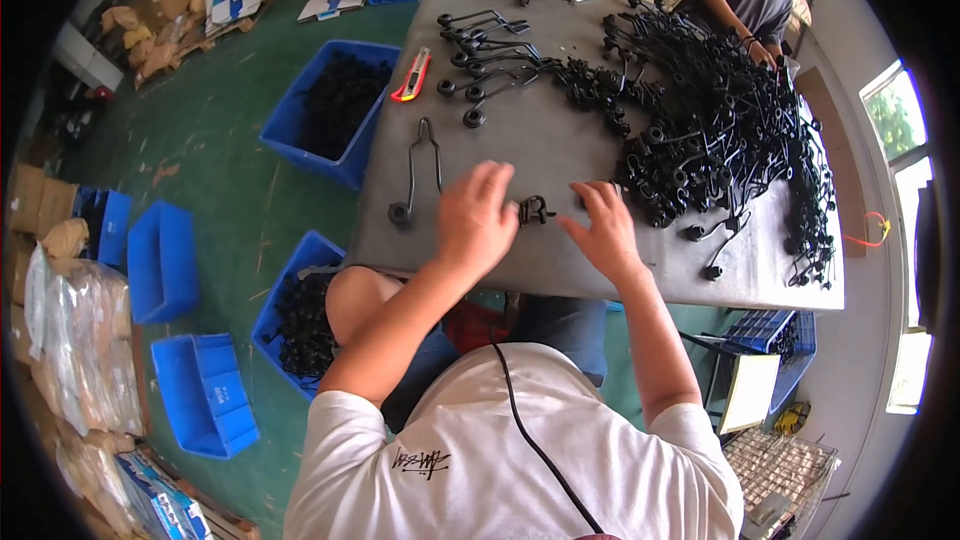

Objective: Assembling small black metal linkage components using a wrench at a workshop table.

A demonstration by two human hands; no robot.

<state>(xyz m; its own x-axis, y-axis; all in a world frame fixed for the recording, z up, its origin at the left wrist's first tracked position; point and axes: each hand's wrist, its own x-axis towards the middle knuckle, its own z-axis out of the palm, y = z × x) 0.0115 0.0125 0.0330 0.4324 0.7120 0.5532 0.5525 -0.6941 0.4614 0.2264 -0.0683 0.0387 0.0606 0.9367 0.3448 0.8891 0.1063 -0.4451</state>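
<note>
My left hand [476, 217] rests palm down on the grey table [540, 140], fingers spread, its fingertips next to a small black part [535, 210]. My right hand [605, 230] hovers just right of that part, fingers apart, holding nothing that I can see. A bent black wire piece with a round end [412, 180] lies left of my left hand. A big tangle of black wire parts [720, 130] covers the table's right side.
A red utility knife [412, 75] and a few assembled wire pieces [485, 60] lie farther up the table. Blue bins with black parts [335, 110] [300, 315] stand on the green floor at left. Two other people work at the far end.
</note>
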